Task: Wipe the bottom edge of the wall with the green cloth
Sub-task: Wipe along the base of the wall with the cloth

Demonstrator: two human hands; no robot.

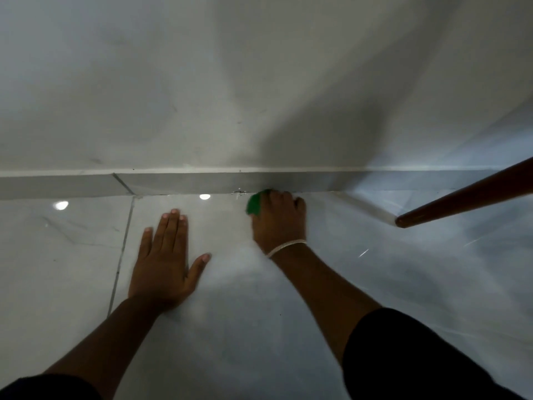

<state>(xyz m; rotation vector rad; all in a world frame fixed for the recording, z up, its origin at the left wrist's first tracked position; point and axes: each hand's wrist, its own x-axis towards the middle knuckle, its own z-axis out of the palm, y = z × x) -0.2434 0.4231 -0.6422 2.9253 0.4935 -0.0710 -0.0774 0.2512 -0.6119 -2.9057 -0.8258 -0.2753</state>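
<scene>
From the head camera, looking down at a glossy pale tiled floor (230, 298) where it meets a white wall (202, 82). A grey skirting strip (178, 183) runs along the wall's bottom edge, straight across the view.

The right hand (278, 219) is curled closed around the green cloth (255, 204), which is bunched under the fingers, with only its left part showing past the knuckles. The cloth sits at the foot of the skirting, touching the line where strip and floor meet. A thin light band (287, 247) circles the right wrist, and a dark sleeve (403, 356) covers the upper forearm.

The left hand (167, 261) lies flat on the floor with its fingers spread open and straight, holding nothing, well to the left of the cloth and short of the skirting. A grout line (122, 255) runs just to its left.

At the right edge, a reddish-brown wooden pole (461, 197) slants down toward the floor, apart from both hands.
</scene>
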